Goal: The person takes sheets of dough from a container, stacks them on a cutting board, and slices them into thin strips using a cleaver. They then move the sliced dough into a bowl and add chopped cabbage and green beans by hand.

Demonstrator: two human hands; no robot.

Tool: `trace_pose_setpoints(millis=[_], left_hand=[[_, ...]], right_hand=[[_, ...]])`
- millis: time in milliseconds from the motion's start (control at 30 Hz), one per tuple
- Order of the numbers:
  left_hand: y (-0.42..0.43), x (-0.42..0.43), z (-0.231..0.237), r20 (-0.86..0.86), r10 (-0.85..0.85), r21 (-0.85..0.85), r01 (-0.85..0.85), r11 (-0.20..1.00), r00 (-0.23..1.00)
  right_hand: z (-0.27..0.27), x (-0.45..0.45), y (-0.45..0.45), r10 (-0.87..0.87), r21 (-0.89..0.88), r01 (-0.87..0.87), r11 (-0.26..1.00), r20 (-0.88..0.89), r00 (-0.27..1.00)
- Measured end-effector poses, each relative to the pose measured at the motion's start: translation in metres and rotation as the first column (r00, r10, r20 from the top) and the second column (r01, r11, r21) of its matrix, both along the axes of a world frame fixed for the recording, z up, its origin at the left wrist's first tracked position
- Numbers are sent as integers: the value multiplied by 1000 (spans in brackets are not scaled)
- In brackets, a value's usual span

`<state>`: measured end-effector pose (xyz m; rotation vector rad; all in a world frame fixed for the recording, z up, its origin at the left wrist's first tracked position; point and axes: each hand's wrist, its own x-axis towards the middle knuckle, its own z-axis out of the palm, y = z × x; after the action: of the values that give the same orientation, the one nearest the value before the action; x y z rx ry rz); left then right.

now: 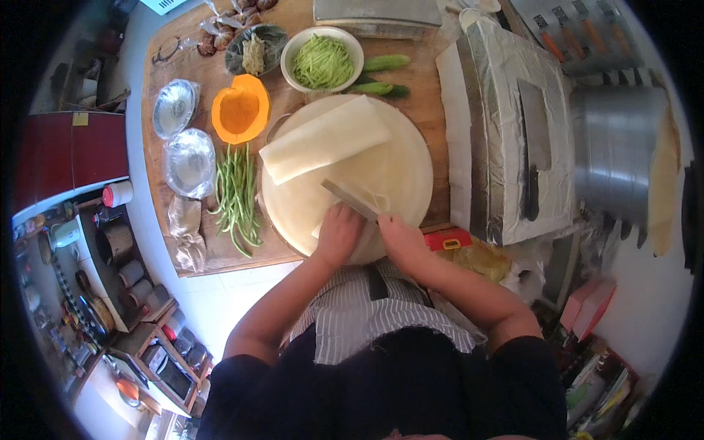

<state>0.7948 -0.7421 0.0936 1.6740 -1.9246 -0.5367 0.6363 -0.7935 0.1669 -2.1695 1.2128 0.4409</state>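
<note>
My right hand grips a cleaver, seen nearly edge-on, its blade pointing up and left across a round cutting board. Close against the blade, my left hand presses down with bent fingers. A pale dough piece pokes out beside that hand; most of it is hidden. Thin pale strips lie just right of the blade. Farther back on the board rests a folded sheet of what looks like dough, apart from both hands.
Behind the board stand a bowl of shredded green vegetable and cucumbers. Left lie a cut pumpkin, green beans and plastic-wrapped bowls. At right, another cleaver lies on a covered box.
</note>
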Motion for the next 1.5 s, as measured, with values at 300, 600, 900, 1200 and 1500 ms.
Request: trace_pose_setpoints(millis=[300,600,900,1200,1500], left_hand=[[5,5,15,-113,48,-35,-52,998,992],[10,1,-1,11,-26,26,26,999,1000],[14,3,8,-31,28,42,-27,999,999],[18,7,0,-59,-35,18,36,999,998],[17,5,-5,-2,-13,55,13,998,1000]], right_hand=[[11,-20,-16,27,-52,-26,998,24,999],[-25,9,-5,42,-73,-40,996,28,999],[33,-9,-4,75,34,-73,997,-66,995],[-20,12,-22,-70,-11,74,997,188,980],[-4,0,15,27,-16,-28,999,-32,999]])
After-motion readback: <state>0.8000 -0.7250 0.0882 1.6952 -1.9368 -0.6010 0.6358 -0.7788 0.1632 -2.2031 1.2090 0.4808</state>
